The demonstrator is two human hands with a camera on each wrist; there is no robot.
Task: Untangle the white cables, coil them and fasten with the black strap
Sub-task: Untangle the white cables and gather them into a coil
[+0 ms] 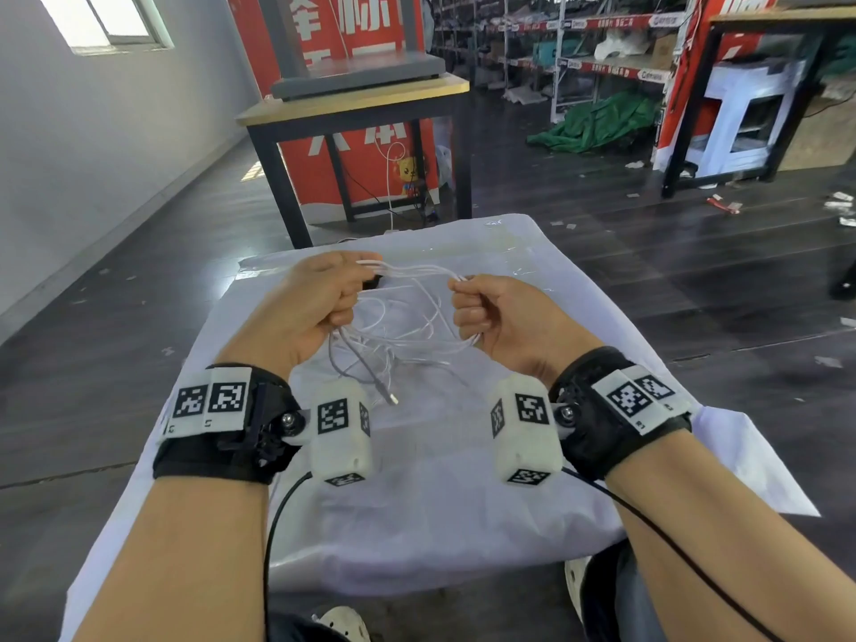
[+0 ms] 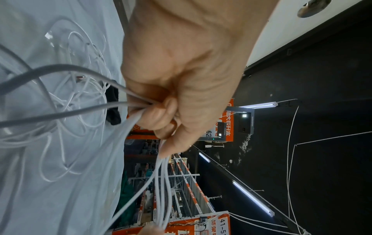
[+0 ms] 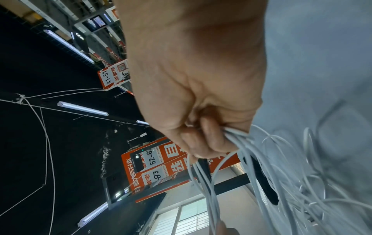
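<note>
A bundle of white cables (image 1: 412,272) stretches between my two hands above the white-covered table (image 1: 463,502). My left hand (image 1: 319,294) grips one end of the bundle in a fist, seen close up in the left wrist view as the left hand (image 2: 161,114) clutching the white cables (image 2: 161,182). My right hand (image 1: 481,308) grips the other end; the right hand (image 3: 203,136) holds the white cables (image 3: 251,159) there too. Loose loops hang down to the cloth, with a plug end (image 1: 393,399) lying free. The black strap (image 1: 373,284) lies on the cloth just beyond my left hand.
A wooden table with black legs (image 1: 356,108) stands behind the work table. Dark floor lies on both sides, with shelving (image 1: 579,48) and a green cloth heap (image 1: 597,122) at the back right. Black sensor leads (image 1: 273,525) run along my forearms.
</note>
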